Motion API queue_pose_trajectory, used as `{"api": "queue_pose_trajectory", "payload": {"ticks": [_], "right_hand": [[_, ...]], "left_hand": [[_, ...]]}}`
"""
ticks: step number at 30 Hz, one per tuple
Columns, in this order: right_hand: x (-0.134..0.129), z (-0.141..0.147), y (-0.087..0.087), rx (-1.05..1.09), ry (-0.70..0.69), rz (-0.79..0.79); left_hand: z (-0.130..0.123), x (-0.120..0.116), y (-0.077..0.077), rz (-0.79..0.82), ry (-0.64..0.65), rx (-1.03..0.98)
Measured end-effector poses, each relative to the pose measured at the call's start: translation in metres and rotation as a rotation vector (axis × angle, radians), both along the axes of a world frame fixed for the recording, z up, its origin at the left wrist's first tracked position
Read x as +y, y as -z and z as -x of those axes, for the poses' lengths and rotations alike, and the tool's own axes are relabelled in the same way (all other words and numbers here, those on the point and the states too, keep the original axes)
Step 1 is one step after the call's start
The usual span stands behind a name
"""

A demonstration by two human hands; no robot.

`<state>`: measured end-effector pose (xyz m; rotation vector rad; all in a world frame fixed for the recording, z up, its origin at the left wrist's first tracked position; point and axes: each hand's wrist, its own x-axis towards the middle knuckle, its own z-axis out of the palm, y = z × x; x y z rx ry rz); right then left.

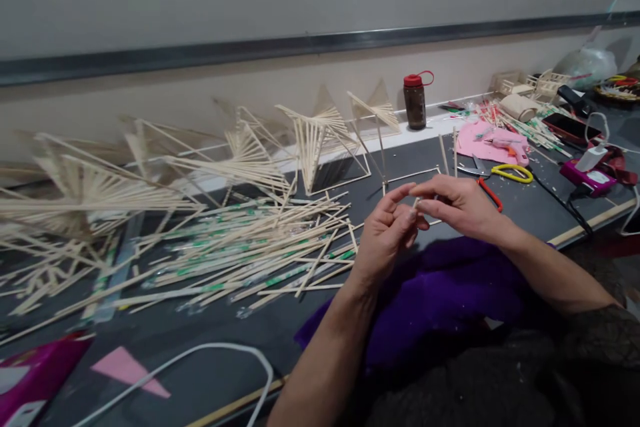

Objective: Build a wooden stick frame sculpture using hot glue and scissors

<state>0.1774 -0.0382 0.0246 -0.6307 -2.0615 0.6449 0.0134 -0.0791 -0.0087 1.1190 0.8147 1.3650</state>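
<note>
My left hand and my right hand meet above the dark tabletop, fingertips pinching a short piece of thin wooden stick between them. A stick frame stands on the table just behind the hands. A purple cloth lies under my wrists. A loose pile of wooden sticks, some in green-printed wrappers, lies to the left of my left hand.
Several fan-shaped stick structures stand along the wall. A brown bottle with a red cap, a pink sheet with a glue gun, yellow-handled scissors, red-handled pliers, a phone, cables and clutter fill the right.
</note>
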Motion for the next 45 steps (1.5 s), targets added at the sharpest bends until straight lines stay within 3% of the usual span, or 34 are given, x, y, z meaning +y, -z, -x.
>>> {"api": "queue_pose_trajectory", "payload": {"ticks": [4,9,13,21,30,35,41,45], "right_hand": [[0.003,-0.005,0.001,0.175,-0.035,0.132],[0.013,-0.038,-0.015,0.561,0.248,0.168],[0.021,-0.059,-0.023,0.693,0.337,0.13],[0.022,-0.061,-0.012,0.66,0.307,0.205],[0.015,-0.029,-0.011,0.549,0.225,0.195],[0.012,-0.004,-0.013,0.437,0.077,0.242],[0.02,-0.008,-0.003,0.644,0.117,0.356],[0.022,-0.015,0.003,0.735,0.123,0.474]], "left_hand": [[0.0,-0.003,-0.001,0.043,0.025,0.07],[0.002,-0.004,-0.004,0.126,0.013,0.204],[0.002,0.0,-0.003,0.164,-0.02,0.272],[0.0,0.004,-0.002,0.182,-0.217,0.21],[0.003,0.003,-0.002,0.12,-0.2,0.331],[0.007,0.005,-0.005,0.138,-0.179,0.292],[0.014,0.006,-0.011,0.212,-0.025,0.014],[0.014,0.006,-0.011,0.215,0.021,-0.046]]}}
